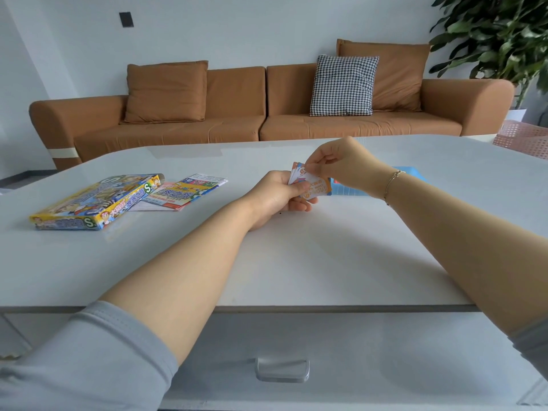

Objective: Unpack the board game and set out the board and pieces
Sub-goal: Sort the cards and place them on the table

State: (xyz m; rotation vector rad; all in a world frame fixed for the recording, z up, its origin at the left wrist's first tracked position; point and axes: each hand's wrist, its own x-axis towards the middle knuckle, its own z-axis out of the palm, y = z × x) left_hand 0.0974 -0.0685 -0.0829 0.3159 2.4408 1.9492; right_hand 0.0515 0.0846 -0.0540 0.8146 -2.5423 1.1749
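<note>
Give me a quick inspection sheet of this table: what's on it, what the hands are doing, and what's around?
Surface: white table, glossy, with a drawer handle below the near edge.
Job's things: game box lying flat at the left; folded board and paper sheets beside it; small stack of cards held above the table; blue item mostly hidden behind the right wrist.
Clutter: nothing seen.
Hands: left hand grips the cards; right hand pinches the top card.
Cables: nothing seen.
Surroundings: brown sofa with a checked cushion, plant at right, pink basket.
</note>
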